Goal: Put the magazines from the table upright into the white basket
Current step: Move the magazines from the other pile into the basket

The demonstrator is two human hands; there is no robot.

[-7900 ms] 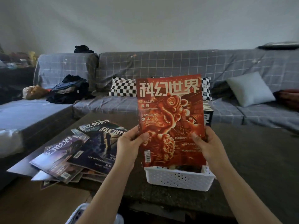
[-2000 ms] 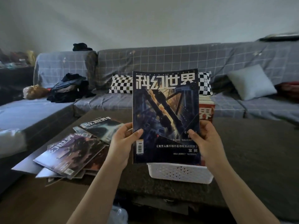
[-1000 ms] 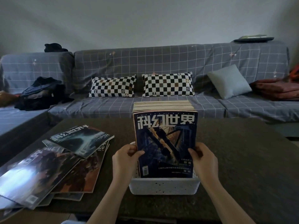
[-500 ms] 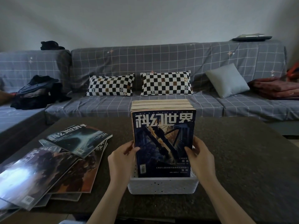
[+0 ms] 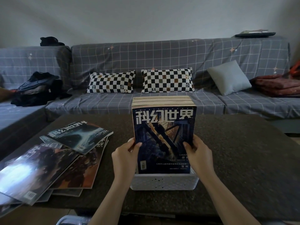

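Head view shows both hands, left hand and right hand, gripping the dark blue paper magazine standing tall in the white plastic basket, while loose glossy magazines lie flat nearer the left hand.

Dark speckled table, white basket center w/ upright mags, loose mag pile flat at left
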